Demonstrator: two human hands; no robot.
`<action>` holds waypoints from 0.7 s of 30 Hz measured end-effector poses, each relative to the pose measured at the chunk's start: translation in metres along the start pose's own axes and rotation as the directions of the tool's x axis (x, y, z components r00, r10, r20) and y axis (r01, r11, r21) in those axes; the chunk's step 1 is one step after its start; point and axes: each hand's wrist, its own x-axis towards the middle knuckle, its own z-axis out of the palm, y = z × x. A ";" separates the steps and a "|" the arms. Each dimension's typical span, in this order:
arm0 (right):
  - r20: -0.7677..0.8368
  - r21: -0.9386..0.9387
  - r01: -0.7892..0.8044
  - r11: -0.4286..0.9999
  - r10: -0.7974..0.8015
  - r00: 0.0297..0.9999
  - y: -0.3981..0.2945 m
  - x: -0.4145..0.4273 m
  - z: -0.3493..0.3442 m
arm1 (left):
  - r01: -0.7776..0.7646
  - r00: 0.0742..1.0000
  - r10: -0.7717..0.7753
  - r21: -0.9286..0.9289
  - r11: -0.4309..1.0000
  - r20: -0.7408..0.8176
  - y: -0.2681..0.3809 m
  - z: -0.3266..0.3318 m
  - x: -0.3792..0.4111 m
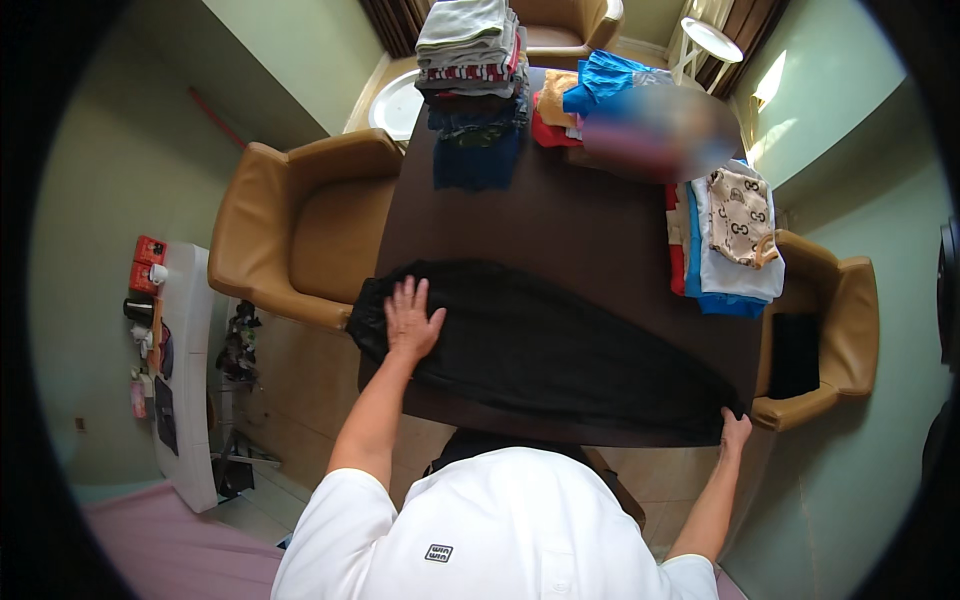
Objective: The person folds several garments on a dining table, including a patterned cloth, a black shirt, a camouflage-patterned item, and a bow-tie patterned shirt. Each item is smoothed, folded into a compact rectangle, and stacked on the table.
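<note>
A black garment point(555, 345), apparently trousers laid lengthwise, stretches across the dark brown table point(585, 217). Its gathered, elastic-looking end lies at the left and it narrows to the right. My left hand point(414, 319) rests flat on the cloth near that gathered end, fingers spread and palm down. At the table's near right corner, my right hand point(736, 429) grips the narrow end of the garment. Part of that end is hidden by the fingers.
Stacked folded clothes point(472, 97) stand at the far left of the table. Another folded pile point(739, 232) sits at the right edge. Beyond is a heap with blue cloth point(600, 79), partly blurred. Tan armchairs point(300, 225) flank the table; black cloth point(795, 355) lies on the right one.
</note>
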 end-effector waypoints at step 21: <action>0.060 -0.180 0.450 0.875 -0.447 0.893 -0.187 -0.175 0.092 | 0.097 0.995 -0.099 0.088 0.991 0.028 -0.020 0.002 0.009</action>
